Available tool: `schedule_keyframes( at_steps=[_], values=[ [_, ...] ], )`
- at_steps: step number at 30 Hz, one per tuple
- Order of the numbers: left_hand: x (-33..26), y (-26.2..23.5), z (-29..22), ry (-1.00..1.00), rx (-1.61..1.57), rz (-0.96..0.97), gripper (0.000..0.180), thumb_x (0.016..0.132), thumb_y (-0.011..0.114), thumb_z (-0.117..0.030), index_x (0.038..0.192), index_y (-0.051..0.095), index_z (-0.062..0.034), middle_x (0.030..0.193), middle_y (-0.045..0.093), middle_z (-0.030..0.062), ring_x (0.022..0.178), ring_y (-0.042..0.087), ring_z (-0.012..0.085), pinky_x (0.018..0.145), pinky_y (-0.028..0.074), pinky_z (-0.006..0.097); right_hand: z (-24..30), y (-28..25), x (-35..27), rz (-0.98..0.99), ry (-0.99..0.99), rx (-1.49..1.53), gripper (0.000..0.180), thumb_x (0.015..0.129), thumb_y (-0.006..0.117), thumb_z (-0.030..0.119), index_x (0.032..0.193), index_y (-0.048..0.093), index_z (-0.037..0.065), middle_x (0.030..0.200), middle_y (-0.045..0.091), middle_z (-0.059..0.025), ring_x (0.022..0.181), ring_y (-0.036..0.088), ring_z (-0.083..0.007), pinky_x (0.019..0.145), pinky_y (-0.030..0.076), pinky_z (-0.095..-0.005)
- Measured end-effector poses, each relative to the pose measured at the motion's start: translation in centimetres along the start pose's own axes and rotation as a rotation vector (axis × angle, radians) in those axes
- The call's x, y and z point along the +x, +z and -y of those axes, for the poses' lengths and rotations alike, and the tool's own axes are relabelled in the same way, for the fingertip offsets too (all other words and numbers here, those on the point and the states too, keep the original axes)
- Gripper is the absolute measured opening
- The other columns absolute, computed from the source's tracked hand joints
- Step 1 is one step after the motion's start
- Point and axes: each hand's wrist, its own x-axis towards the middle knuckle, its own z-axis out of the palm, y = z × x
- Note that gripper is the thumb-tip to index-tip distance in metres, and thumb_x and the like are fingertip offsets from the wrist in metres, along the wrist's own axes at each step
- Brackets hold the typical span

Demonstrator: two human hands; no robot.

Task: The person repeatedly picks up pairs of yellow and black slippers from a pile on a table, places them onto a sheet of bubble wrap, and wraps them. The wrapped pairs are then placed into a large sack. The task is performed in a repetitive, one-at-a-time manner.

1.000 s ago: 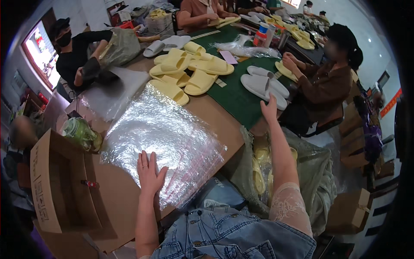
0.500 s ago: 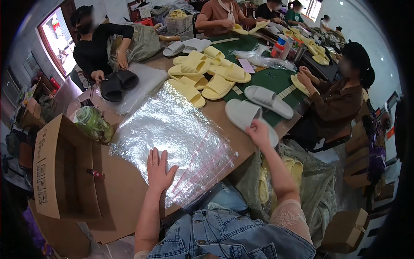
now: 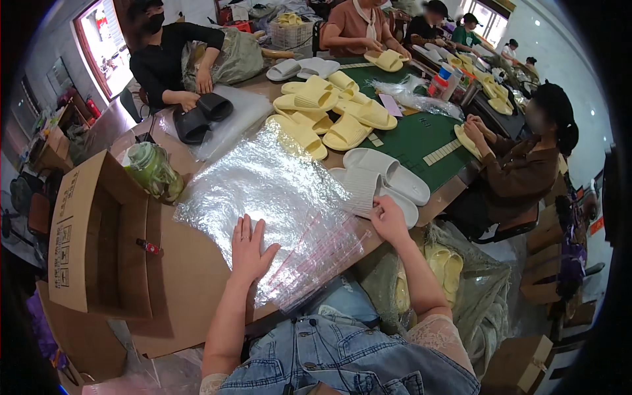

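Note:
My left hand (image 3: 251,252) lies flat, fingers apart, on a stack of shiny clear plastic bags (image 3: 243,178). To the right, my right hand (image 3: 390,220) pinches the nearer pale grey slipper (image 3: 363,189) by the edge of its ribbed strap. This slipper rests partly over the right edge of the bags. Against its far side lies a second grey slipper (image 3: 401,179). A pile of pale yellow slippers (image 3: 309,96) sits just beyond the bags.
At left stand an open cardboard box (image 3: 79,243) and a green-filled jar (image 3: 155,172). A co-worker handles black slippers (image 3: 191,125) at far left; another sits at right with a yellow slipper. An open sack of yellow slippers (image 3: 444,270) stands below the table edge.
My right hand has drawn the nearer grey slipper leftward toward the bags, and the grey pair now lies closer together, turned. My left hand stays flat on the bags. The whole view has shifted slightly.

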Motion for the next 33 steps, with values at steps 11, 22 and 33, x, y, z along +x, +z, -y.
schedule_keyframes(
  at_steps=[11,22,33],
  values=[
    [0.0,0.1,0.0,-0.011,0.006,-0.015,0.073,0.088,0.065,-0.051,0.146,0.047,-0.0092,0.156,0.029,0.0298,0.145,0.025,0.0468,0.118,0.022,0.054,-3.4,-0.6,6.1,0.0,0.096,-0.454,0.033,0.077,0.074,0.024,0.1,0.063,0.003,0.108,0.06,-0.0171,0.107,0.056,-0.037,0.088,0.049,-0.0475],
    [-0.3,-0.8,0.0,-0.005,-0.079,-0.068,0.061,0.086,0.069,-0.04,0.137,0.056,-0.0098,0.153,0.036,0.0255,0.143,0.031,0.0443,0.117,0.025,0.052,-4.9,-5.0,-1.6,-0.248,0.177,-0.227,0.02,0.08,0.071,0.014,0.087,0.065,-0.004,0.092,0.06,-0.017,0.085,0.061,-0.0358,0.076,0.049,-0.0401],
    [1.1,-2.1,-5.4,0.208,-0.098,0.075,0.066,0.08,0.077,-0.04,0.135,0.057,-0.008,0.15,0.041,0.02,0.138,0.039,0.0417,0.113,0.037,0.048,-3.5,-7.4,-10.5,-0.335,0.32,0.523,0.028,0.091,0.063,-0.001,0.118,0.064,-0.007,0.109,0.067,-0.0054,0.1,0.06,-0.0118,0.088,0.047,-0.027]
  ],
)
